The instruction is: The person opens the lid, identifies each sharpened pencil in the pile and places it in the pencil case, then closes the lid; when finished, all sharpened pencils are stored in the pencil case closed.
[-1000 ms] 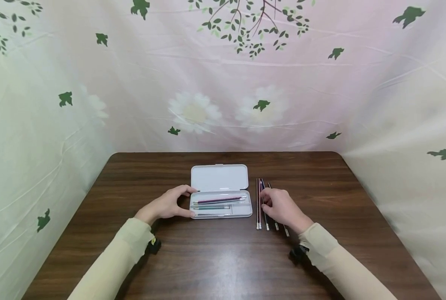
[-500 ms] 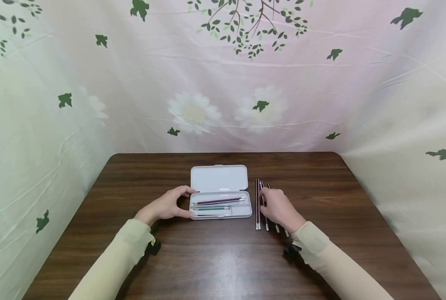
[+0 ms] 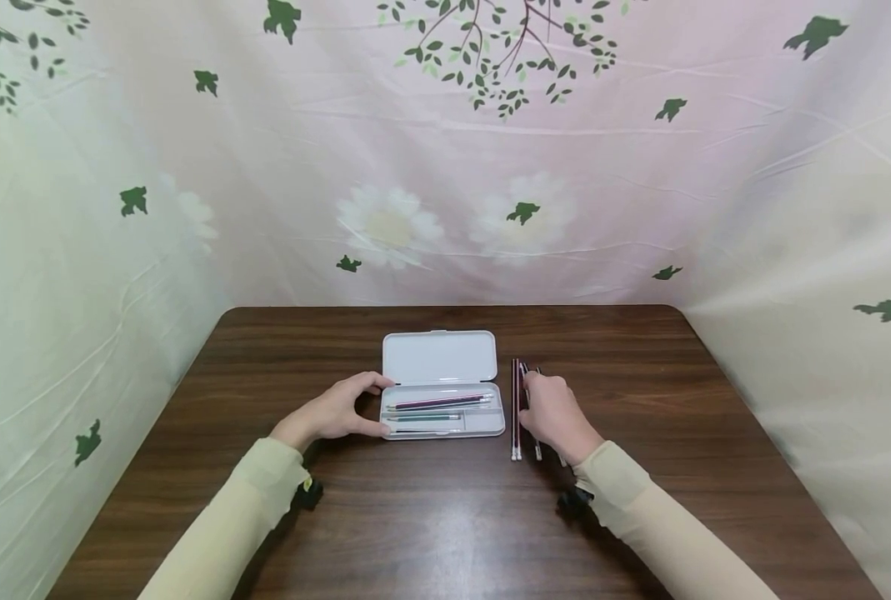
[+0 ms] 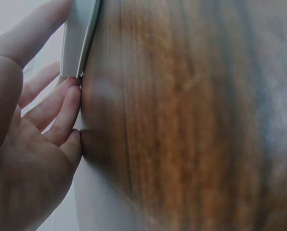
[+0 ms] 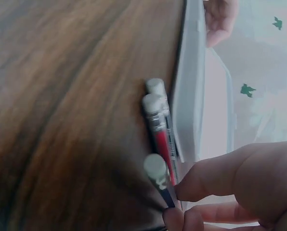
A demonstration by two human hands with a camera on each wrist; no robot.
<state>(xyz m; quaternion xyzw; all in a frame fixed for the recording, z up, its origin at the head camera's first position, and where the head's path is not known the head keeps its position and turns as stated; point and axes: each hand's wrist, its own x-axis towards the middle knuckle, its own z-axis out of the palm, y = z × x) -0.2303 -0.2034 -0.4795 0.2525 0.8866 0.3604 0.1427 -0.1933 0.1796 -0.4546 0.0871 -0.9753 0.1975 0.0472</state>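
Observation:
A white pencil case (image 3: 496,410) lies with its lid (image 3: 439,357) open toward the back of the table. Several pencils (image 3: 439,403) are inside it. My left hand (image 3: 331,408) holds the left end, thumb at the front edge and fingers at the back corner. To the right of the case, a few dark-striped pencils (image 3: 516,417) lie side by side, eraser ends toward me. My right hand (image 3: 559,417) pinches a dark pencil (image 5: 158,174) between thumb and fingers. Two eraser-tipped pencils (image 5: 159,127) lie beside it. More pencils are partly hidden under the right hand.
The wooden table (image 3: 445,533) reaches back to a printed fabric curtain (image 3: 445,167) that also hangs along both sides. A dark wrist camera (image 3: 310,493) sits on the left wrist, another wrist camera (image 3: 574,502) on the right.
My right hand and forearm have shifted slightly left over the pencils, and the eraser ends below the hand have moved, with fewer showing. The left hand and case stay put.

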